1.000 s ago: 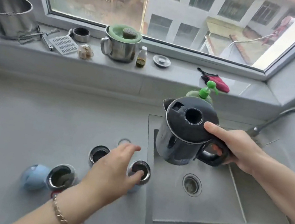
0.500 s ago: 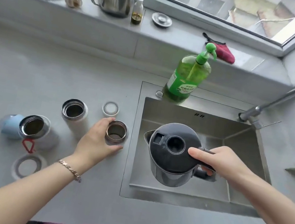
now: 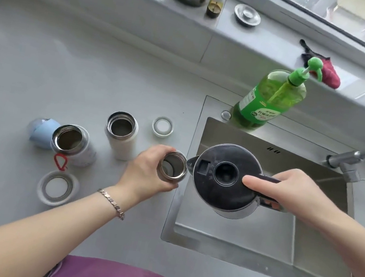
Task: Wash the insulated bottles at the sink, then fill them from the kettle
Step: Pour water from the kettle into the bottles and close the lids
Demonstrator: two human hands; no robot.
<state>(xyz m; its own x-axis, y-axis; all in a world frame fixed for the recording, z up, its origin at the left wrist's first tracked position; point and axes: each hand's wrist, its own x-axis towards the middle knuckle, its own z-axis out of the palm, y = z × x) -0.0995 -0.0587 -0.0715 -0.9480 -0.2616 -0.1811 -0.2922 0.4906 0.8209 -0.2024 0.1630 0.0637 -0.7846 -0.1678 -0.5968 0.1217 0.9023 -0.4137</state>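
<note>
At sink edge left hand (image 3: 146, 171) grips bottle (image 3: 173, 166); right hand (image 3: 289, 191) holds kettle (image 3: 225, 177)

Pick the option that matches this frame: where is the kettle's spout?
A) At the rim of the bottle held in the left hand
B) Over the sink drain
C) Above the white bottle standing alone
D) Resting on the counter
A: the right hand grips the black kettle by its handle, and its spout meets the rim of the open insulated bottle that the left hand holds.
</note>
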